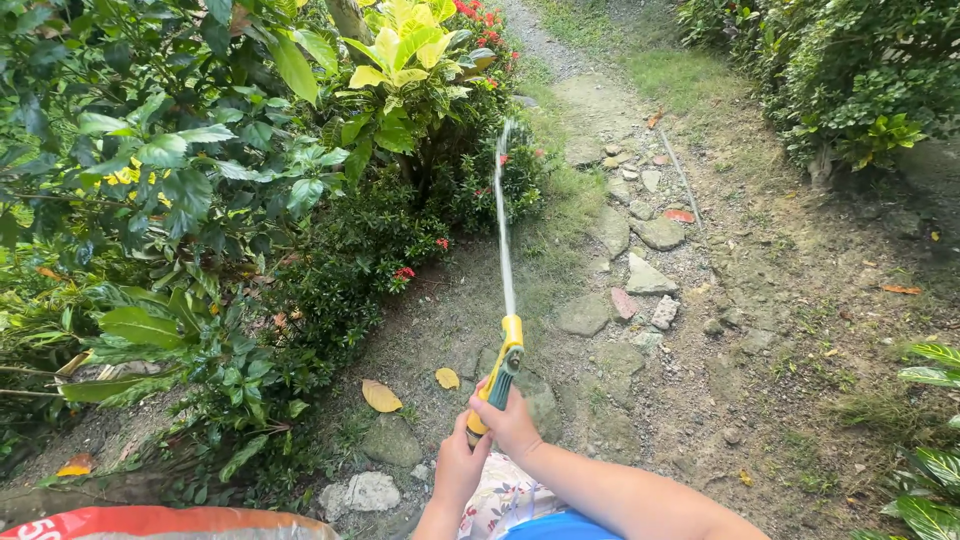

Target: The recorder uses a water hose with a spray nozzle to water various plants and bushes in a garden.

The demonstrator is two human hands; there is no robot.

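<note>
Low centre of frame: both hands on a yellow-and-teal hose nozzle [500,378]. Right hand [512,422] wraps the handle, grip closed tight around it, likely squeezing the trigger, though the fingers hide it. Left hand [460,462] closes on the nozzle's rear end from below, steadying the aim. Nozzle tilts up and away, so the water jet [503,215] runs in a thin line toward the red-flowered shrub [470,165] at upper centre. Stone path [640,240] runs up the frame's right half. Orange sack [150,522] at lower left corner.
</note>
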